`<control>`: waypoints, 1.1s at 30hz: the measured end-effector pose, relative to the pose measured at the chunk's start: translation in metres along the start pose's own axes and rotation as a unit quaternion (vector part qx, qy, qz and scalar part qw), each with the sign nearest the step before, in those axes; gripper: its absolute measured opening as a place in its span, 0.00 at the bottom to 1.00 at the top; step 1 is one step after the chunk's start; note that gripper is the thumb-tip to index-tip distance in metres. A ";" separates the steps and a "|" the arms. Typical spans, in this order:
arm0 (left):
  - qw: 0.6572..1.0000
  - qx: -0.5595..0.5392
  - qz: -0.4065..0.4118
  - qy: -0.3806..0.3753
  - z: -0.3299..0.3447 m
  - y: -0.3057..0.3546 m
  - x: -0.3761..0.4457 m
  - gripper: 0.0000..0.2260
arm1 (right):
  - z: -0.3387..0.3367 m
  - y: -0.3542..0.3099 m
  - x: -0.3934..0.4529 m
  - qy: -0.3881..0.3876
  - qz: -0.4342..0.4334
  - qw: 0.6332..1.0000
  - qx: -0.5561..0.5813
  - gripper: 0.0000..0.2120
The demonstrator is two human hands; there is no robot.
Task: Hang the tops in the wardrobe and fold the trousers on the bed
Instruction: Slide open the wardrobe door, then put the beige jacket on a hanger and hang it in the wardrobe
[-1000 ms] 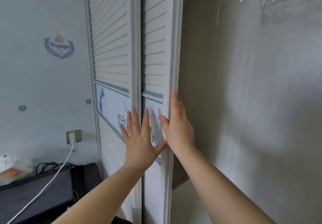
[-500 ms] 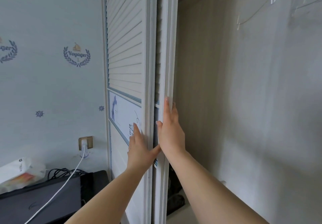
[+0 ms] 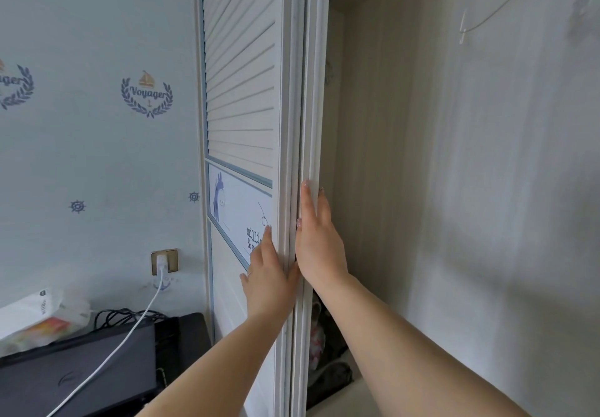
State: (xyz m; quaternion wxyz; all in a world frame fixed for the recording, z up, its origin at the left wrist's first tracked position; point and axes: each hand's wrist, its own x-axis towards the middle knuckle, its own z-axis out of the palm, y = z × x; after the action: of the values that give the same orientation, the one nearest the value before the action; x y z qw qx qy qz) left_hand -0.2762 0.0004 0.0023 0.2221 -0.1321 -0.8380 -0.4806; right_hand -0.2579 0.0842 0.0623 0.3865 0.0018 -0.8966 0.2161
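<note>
— At the wardrobe's open edge, what are the 2 hands doing?

— Both sit on the sliding doors [image 3: 240, 92]. The left hand [image 3: 266, 277] lies flat on the front door's face, fingers straight and close together, fingertips over the printed panel [image 3: 238, 212] with its cartoon figure and lettering. The right hand [image 3: 316, 241] presses the white edge of the rear door [image 3: 313, 92], fingers straight and pressed together along the frame, thumb toward the left hand. Neither hand holds anything.

— And the wardrobe itself?

— The wardrobe interior [image 3: 454, 189] is open on the right, pale and wood-grained. White wire hangers [image 3: 487, 20] hang at the far top right. Low down inside, near the door edge, something dark and patterned lies on the floor; I cannot tell what.

— Any tops or trousers?

— No garment can be made out for certain.

— What's on the left?

— Wallpaper with a "Voyager" crest [image 3: 147, 95], a wall socket [image 3: 164, 261] with a white cable [image 3: 130, 335] running down over a black case [image 3: 81, 371], and a tissue pack [image 3: 39, 312] behind it.
</note>
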 end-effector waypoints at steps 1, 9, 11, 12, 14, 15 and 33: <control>1.000 0.001 0.000 0.002 0.000 0.000 0.000 0.35 | 0.001 0.001 0.000 0.000 0.000 1.000 0.000 0.32; 0.999 0.034 -0.014 -0.002 0.002 -0.001 0.004 0.35 | -0.002 0.001 0.002 -0.025 0.016 1.000 -0.008 0.35; 0.999 0.048 -0.017 -0.014 0.001 -0.001 0.005 0.36 | -0.006 0.001 0.002 -0.043 0.023 0.998 -0.036 0.37; 0.998 0.046 -0.025 -0.021 0.000 -0.001 0.005 0.36 | -0.008 0.001 -0.001 -0.052 0.024 0.997 -0.047 0.37; 0.998 0.013 -0.037 -0.039 -0.004 0.000 0.005 0.38 | -0.010 0.001 -0.012 -0.051 0.007 0.997 -0.061 0.34; 0.998 -0.024 -0.032 -0.043 -0.007 0.001 0.004 0.39 | -0.011 0.003 -0.018 -0.043 -0.007 0.996 -0.071 0.32; 0.991 0.024 -0.088 0.095 -0.266 -0.145 -0.217 0.32 | 0.053 -0.161 -0.199 -0.256 -0.213 0.935 0.121 0.33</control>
State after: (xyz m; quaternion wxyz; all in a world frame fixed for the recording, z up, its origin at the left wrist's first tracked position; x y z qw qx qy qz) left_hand -0.0861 -0.3040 -0.0980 0.2609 -0.0066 -0.8327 -0.4883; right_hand -0.1281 -0.1147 -0.0461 0.1779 0.2947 -0.9108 0.2280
